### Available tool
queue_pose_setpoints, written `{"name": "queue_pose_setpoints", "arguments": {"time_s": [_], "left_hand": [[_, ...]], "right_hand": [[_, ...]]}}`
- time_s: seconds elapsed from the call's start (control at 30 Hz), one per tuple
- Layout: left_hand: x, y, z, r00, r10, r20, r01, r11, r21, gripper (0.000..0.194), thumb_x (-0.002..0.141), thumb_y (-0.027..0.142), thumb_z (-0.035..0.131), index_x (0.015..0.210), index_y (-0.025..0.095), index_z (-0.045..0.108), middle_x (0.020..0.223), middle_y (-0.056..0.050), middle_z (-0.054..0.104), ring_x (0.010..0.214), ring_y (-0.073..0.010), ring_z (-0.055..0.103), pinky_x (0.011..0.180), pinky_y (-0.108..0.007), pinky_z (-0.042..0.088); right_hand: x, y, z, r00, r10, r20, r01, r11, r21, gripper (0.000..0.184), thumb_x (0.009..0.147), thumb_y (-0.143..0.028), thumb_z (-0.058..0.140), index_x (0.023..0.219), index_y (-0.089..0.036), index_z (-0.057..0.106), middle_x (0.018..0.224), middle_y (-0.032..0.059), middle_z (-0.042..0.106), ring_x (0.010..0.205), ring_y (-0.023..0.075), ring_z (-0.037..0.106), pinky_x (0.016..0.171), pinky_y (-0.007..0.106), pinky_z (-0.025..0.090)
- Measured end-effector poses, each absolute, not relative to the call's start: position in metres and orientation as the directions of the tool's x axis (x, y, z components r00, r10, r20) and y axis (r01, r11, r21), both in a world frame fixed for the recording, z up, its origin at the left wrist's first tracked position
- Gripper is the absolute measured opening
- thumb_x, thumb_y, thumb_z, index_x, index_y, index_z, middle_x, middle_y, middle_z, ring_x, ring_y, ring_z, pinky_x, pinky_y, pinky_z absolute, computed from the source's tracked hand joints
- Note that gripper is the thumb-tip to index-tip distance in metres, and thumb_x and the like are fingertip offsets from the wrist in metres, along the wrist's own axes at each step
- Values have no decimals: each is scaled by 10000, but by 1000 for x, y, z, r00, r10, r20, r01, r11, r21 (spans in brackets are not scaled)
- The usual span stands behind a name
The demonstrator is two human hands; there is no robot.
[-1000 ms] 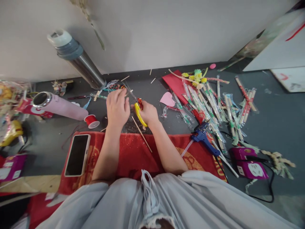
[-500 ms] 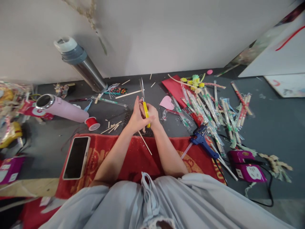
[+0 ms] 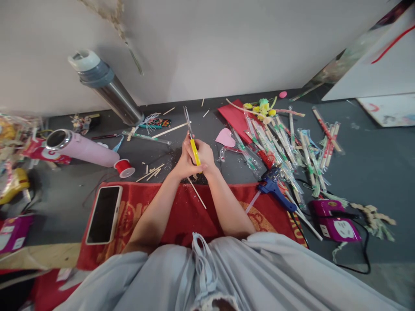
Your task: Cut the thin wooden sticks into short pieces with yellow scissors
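Observation:
Both hands meet over the table, around a pair of yellow-handled scissors (image 3: 195, 152). The slim metal blades point away from me and are slightly parted. My left hand (image 3: 184, 163) is closed, with its thumb lying across the lower handle. My right hand (image 3: 205, 155) is wrapped round the same handle from the right side. The palms hide most of the fingers, so I cannot see whether something small is also between them. Just below the hands a thin wooden stick (image 3: 196, 193) lies on the red towel (image 3: 223, 211). Short cut sticks (image 3: 152, 172) lie to the left.
On the left are a phone (image 3: 104, 214), a red thread spool (image 3: 124, 168), a pink bottle (image 3: 86, 149) and a steel flask (image 3: 118, 93). On the right are a pink paper heart (image 3: 225, 137), wrapped sticks (image 3: 277, 144), a blue glue gun (image 3: 275, 192) and a purple power socket (image 3: 335, 220).
The scissors have tipped a little to the left, their blade ends moving left. Both hands stay closed together around the handle. The whole view has shifted slightly.

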State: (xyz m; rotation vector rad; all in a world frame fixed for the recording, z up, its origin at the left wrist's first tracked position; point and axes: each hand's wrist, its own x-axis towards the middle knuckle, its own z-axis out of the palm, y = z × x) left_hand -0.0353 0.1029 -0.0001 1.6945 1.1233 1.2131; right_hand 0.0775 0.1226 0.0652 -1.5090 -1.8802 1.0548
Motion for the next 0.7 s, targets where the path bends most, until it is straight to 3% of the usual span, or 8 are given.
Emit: {"name": "queue_pose_setpoints", "arguments": {"time_s": [0.2, 0.53, 0.7], "left_hand": [[-35, 105, -2, 147, 926, 346, 207, -371, 905, 1229, 534, 750, 732, 1493, 272, 130, 1538, -174, 245, 1429, -347, 315, 1174, -509, 299], [-40, 106, -7, 162, 905, 393, 213, -421, 882, 1167, 560, 728, 735, 1479, 267, 182, 1542, -158, 242, 1438, -346, 290, 1190, -499, 269], [-46, 106, -4, 188, 907, 378, 296, -419, 859, 1160, 590, 701, 738, 1492, 240, 172, 1546, -173, 247, 1439, -364, 283, 1190, -519, 262]], "right_hand": [[77, 123, 64, -260, 962, -87, 585, 85, -807, 500, 889, -639, 396, 920, -209, 647, 885, 84, 728, 850, 251, 697, 726, 313, 484], [75, 124, 64, -275, 957, -90, 600, 98, -794, 517, 889, -652, 375, 932, -209, 638, 917, 92, 729, 894, 273, 698, 740, 326, 484], [75, 125, 64, -279, 954, -106, 601, 88, -794, 522, 893, -657, 359, 942, -207, 619, 919, 102, 722, 911, 290, 692, 756, 348, 488]]}}
